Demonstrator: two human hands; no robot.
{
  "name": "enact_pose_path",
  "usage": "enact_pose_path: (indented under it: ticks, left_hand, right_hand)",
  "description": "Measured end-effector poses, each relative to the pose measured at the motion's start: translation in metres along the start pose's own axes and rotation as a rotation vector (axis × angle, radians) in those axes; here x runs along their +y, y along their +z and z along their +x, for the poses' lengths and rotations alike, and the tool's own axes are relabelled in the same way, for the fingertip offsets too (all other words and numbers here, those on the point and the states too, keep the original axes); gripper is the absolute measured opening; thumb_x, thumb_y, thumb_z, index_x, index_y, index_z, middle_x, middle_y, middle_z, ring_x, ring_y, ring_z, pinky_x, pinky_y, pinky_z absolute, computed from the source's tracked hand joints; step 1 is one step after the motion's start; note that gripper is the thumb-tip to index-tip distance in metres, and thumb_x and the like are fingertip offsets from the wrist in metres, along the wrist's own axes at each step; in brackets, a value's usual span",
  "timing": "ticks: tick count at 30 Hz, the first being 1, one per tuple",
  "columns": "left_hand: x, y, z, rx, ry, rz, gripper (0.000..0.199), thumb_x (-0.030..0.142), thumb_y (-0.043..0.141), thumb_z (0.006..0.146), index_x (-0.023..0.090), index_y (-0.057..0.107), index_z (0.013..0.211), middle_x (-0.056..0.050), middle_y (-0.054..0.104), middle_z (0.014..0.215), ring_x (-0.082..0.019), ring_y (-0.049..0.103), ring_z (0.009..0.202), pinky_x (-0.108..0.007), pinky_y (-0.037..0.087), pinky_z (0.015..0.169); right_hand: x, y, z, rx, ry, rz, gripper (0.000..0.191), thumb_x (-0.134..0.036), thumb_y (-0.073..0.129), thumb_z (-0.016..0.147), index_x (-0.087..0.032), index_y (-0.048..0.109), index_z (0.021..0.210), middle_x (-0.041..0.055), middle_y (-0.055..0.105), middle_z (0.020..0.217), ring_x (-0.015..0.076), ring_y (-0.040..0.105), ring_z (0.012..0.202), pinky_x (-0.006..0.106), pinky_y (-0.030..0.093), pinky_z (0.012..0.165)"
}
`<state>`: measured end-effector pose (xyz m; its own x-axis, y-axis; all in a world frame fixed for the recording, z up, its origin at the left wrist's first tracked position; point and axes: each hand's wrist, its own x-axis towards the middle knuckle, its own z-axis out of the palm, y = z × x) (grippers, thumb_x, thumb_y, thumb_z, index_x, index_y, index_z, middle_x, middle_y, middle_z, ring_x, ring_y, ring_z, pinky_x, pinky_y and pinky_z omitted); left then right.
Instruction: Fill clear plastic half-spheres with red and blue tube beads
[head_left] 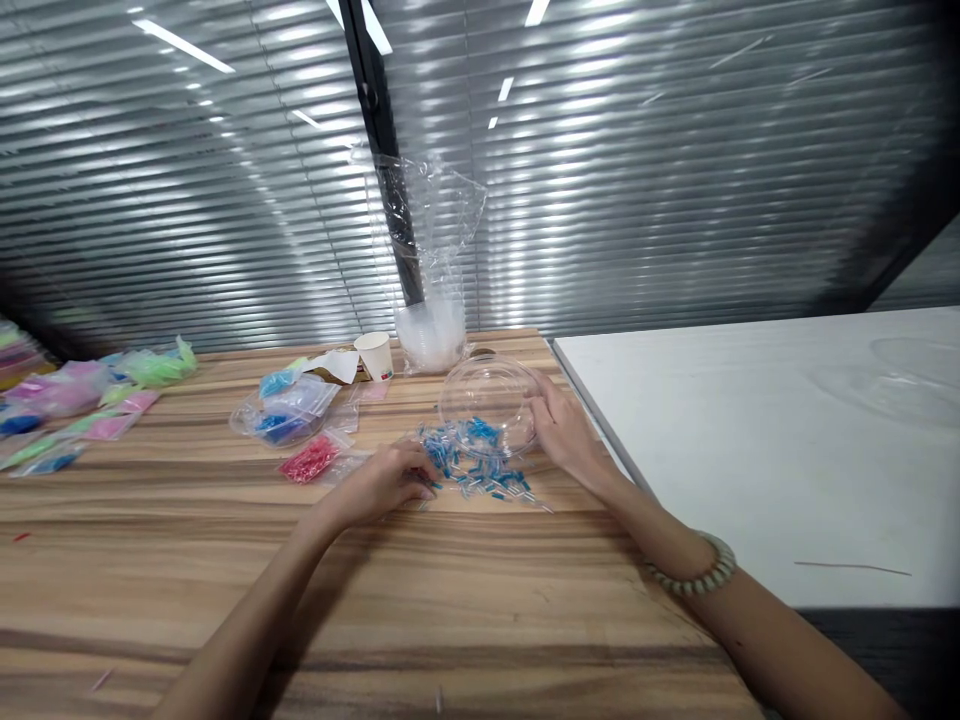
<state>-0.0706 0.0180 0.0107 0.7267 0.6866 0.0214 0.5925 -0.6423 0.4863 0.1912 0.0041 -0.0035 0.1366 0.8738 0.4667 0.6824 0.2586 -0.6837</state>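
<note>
A clear round plastic bowl is tilted up on the wooden table, its rim gripped at the right side by my right hand. Many small blue and clear tube-like pieces lie spread in front of and beneath the bowl; some blue ones show through its wall. At the left edge of this pile rests my left hand, its fingers curled down against the pieces. Whether any piece is between those fingers is hidden. A beaded bracelet circles my right wrist.
Left of the pile lie a bag of red pieces and a clear dish with blue bags. Behind stand a paper cup and a tall plastic bag. Colourful bags lie far left. A white table adjoins on the right.
</note>
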Motion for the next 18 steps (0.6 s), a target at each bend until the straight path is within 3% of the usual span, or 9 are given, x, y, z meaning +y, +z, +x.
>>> enact_pose_path:
  ticks: [4, 9, 14, 18]
  left_hand:
    - [-0.001, 0.004, 0.001, 0.016, 0.011, -0.001, 0.009, 0.012, 0.059, 0.077, 0.018, 0.065, 0.078, -0.002, 0.065, 0.082, -0.016, 0.057, 0.083, -0.026, 0.042, 0.075]
    - [0.001, -0.007, -0.002, -0.026, -0.063, -0.003, 0.009, 0.009, 0.06, 0.074, 0.016, 0.065, 0.072, -0.002, 0.065, 0.076, -0.014, 0.057, 0.076, -0.023, 0.042, 0.07]
    - [-0.001, -0.016, -0.005, -0.022, -0.096, 0.014, 0.007, 0.017, 0.06, 0.076, 0.016, 0.067, 0.076, -0.003, 0.066, 0.079, -0.015, 0.058, 0.075, -0.024, 0.043, 0.07]
    - [0.001, -0.015, -0.004, -0.013, -0.098, 0.015, 0.011, 0.013, 0.061, 0.074, 0.017, 0.068, 0.08, -0.002, 0.066, 0.081, -0.014, 0.059, 0.077, -0.023, 0.043, 0.071]
  right_hand:
    - [0.002, 0.0, 0.0, 0.012, 0.005, 0.006, 0.052, -0.019, 0.028, 0.085, -0.013, 0.044, 0.135, 0.0119, 0.065, 0.112, 0.0273, 0.059, 0.102, 0.045, 0.044, 0.09]
    - [0.005, 0.001, 0.001, 0.045, 0.011, 0.031, 0.053, -0.018, 0.03, 0.085, -0.014, 0.044, 0.135, 0.0117, 0.062, 0.117, 0.0271, 0.058, 0.106, 0.047, 0.044, 0.094]
    - [0.007, 0.001, 0.002, 0.098, 0.025, 0.069, 0.051, -0.018, 0.03, 0.085, -0.013, 0.046, 0.134, 0.0128, 0.064, 0.113, 0.028, 0.06, 0.104, 0.048, 0.046, 0.092]
    - [0.007, 0.001, 0.002, 0.104, 0.008, 0.078, 0.05, -0.018, 0.029, 0.085, -0.012, 0.048, 0.132, 0.0124, 0.063, 0.115, 0.0277, 0.06, 0.104, 0.047, 0.048, 0.092]
